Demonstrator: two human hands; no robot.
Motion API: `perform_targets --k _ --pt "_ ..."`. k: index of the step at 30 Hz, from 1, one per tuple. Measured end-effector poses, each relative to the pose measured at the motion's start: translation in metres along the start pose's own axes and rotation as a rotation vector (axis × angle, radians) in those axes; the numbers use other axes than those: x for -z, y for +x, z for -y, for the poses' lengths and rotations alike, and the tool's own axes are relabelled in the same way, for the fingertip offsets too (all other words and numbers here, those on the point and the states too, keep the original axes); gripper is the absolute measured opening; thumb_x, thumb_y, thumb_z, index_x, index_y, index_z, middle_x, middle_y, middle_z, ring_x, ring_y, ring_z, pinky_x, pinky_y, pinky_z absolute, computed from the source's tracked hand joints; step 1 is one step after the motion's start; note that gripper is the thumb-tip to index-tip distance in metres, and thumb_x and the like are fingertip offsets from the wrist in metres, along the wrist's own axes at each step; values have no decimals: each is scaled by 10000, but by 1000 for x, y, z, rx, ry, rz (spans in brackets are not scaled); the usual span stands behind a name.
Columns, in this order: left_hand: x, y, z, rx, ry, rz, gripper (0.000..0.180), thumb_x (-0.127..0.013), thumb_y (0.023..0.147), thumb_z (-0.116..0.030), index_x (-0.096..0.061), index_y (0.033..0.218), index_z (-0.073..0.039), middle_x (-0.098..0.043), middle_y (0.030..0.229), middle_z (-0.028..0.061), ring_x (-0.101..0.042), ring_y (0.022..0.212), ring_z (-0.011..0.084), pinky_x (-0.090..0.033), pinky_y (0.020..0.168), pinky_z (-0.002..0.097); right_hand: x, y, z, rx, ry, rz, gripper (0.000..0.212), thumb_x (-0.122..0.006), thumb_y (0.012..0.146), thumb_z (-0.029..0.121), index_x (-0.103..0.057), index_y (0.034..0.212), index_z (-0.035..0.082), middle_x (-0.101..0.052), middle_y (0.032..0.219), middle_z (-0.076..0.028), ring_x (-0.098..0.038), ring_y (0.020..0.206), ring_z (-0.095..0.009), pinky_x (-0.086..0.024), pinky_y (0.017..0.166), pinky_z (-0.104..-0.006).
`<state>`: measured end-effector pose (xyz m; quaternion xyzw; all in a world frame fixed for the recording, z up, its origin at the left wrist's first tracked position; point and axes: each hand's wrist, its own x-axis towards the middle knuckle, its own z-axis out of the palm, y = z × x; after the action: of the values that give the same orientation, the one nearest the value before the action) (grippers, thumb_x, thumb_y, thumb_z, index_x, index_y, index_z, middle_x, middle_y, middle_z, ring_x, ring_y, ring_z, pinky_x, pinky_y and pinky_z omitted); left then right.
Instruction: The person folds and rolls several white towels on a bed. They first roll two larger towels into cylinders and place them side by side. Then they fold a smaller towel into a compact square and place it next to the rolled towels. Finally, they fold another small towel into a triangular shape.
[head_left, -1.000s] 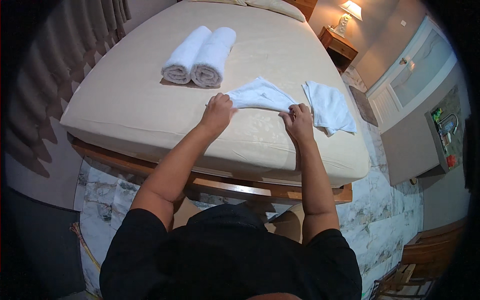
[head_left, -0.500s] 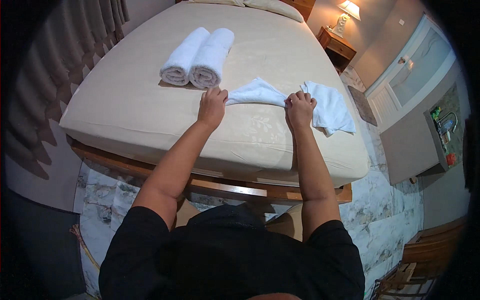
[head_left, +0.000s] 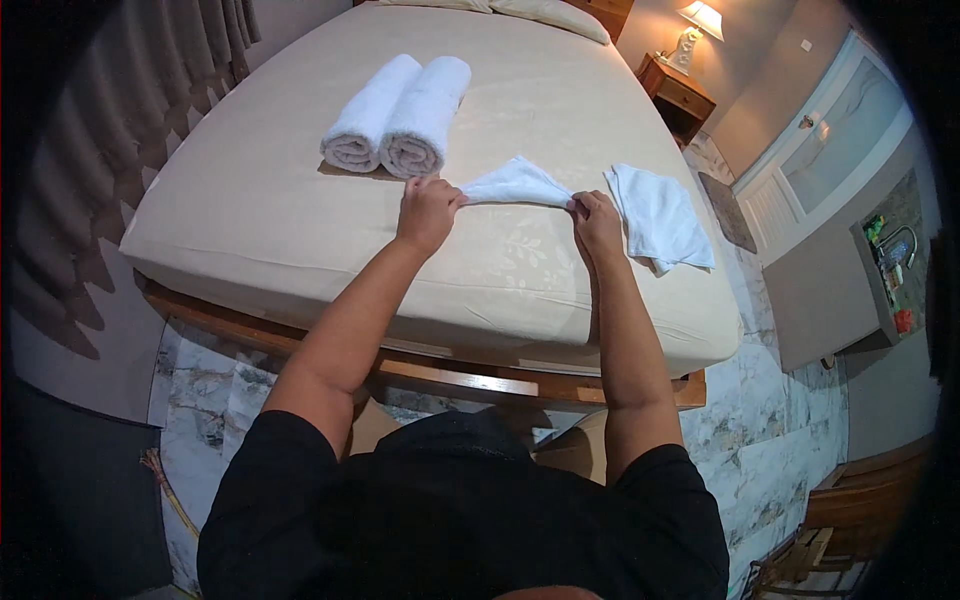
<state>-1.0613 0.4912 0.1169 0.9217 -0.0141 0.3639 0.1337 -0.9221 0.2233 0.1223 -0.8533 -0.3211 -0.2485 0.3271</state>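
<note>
A small white towel (head_left: 518, 184), folded to a triangle with its peak away from me, lies on the bed (head_left: 300, 235) between my hands. My left hand (head_left: 428, 215) pinches its left corner. The right corner is gripped between the fingers of my right hand (head_left: 598, 222). The near edge runs fairly straight from one hand to the other. Beyond my left hand, two rolled white towels (head_left: 424, 115) lie side by side. Just right of my right hand, another small white cloth (head_left: 660, 218) lies loosely spread and slightly rumpled.
The bed's wooden frame (head_left: 450, 378) runs along the near side, in front of my legs. A bedside table (head_left: 680, 97) with a lit lamp (head_left: 686, 48) stands at the far right. Grey curtains (head_left: 120, 130) hang on the left. A sink counter (head_left: 890, 255) is at the right.
The towel's near edge has become straighter and tauter between my hands. Both hands have shifted only slightly; the rolled towels and the other cloth lie as before.
</note>
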Motion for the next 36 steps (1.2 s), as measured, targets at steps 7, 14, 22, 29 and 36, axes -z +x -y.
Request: perform_targets --k 7,14,22,29,36 --pt "-5 12 -9 63 184 -14 73 -597 819 -122 -630 873 -85 -590 869 74 -566 925 240 -407 869 383 -11 22 12 197 -325 -159 68 -644 782 131 -661 829 85 -612 836 -103 -585 813 -330 -474 697 -429" --pt "-22 13 -10 -62 174 35 96 -571 793 -40 -590 886 -27 -535 966 124 -572 876 304 -479 753 411 -15 19 2 134 -184 -119 96 -593 835 121 -624 798 39 -575 830 -130 -590 772 -331 -485 683 -416" --pt "-4 12 -34 515 -123 174 281 -612 869 -325 -681 929 -59 -682 858 149 -645 810 360 -521 689 446 -3 10 18 -264 -367 23 343 -605 855 409 -704 755 95 -663 715 -120 -647 690 -310 -496 620 -415" --pt "-6 21 -48 781 -29 54 351 -626 857 -438 -713 888 -100 -700 859 124 -658 806 341 -523 725 430 -2 18 26 -513 -315 46 382 -634 815 488 -739 914 135 -701 856 -136 -677 804 -312 -514 709 -409" --pt "-15 28 -45 797 -62 109 369 -667 824 -452 -711 882 -91 -694 912 144 -652 868 351 -522 740 447 -23 22 19 -451 -58 -125 188 -705 779 275 -707 848 100 -694 839 -133 -670 814 -313 -510 742 -409"
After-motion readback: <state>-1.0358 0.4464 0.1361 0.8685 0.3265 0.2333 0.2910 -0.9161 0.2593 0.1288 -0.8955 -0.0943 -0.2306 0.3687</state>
